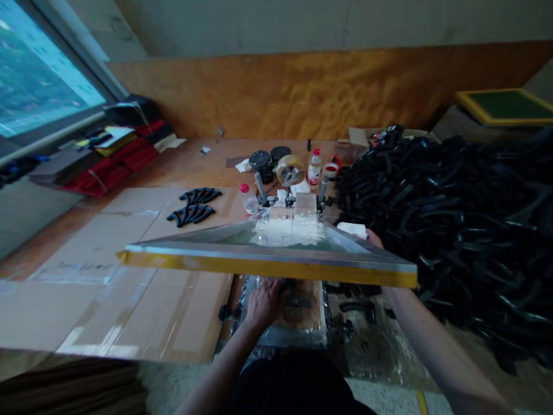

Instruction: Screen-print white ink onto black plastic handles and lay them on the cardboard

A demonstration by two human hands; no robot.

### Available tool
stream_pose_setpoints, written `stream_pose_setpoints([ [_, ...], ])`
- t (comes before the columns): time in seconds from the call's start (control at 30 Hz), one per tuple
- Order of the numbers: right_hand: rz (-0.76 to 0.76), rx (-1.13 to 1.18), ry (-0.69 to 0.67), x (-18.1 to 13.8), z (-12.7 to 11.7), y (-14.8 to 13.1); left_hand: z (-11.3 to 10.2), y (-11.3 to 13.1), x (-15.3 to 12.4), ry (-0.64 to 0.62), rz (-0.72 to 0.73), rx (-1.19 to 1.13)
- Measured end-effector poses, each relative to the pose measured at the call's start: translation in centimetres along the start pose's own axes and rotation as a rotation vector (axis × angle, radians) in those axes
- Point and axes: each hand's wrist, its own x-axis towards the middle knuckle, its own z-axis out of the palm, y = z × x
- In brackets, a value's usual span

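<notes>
A yellow-edged printing screen frame is tilted up in front of me, with white ink pooled on its mesh. My left hand reaches under the frame, its fingers curled on a dark part on the wooden jig below. My right hand is at the frame's right side next to a white cloth. Most of its fingers are hidden behind the frame.
A big heap of black plastic parts fills the right. Flat cardboard covers the left with a few black parts. Bottles, tape roll and black tins stand behind the frame. A window is at left.
</notes>
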Motion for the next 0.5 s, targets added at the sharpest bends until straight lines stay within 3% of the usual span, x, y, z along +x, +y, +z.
stream_pose_setpoints([
  [0.2, 0.032, -0.14, 0.069, 6.9, 2.9, -1.6, 1.1, 3.3, -0.7, -0.054, 0.063, 0.021],
  [0.33, 0.027, -0.171, 0.052, 11.1, 5.6, -1.2, 3.2, 6.6, -0.8, -0.108, 0.228, -0.052],
  [0.5, 0.002, -0.216, 0.003, 14.2, 8.1, -0.4, 5.8, 9.5, -0.5, -0.114, 0.271, -0.121],
])
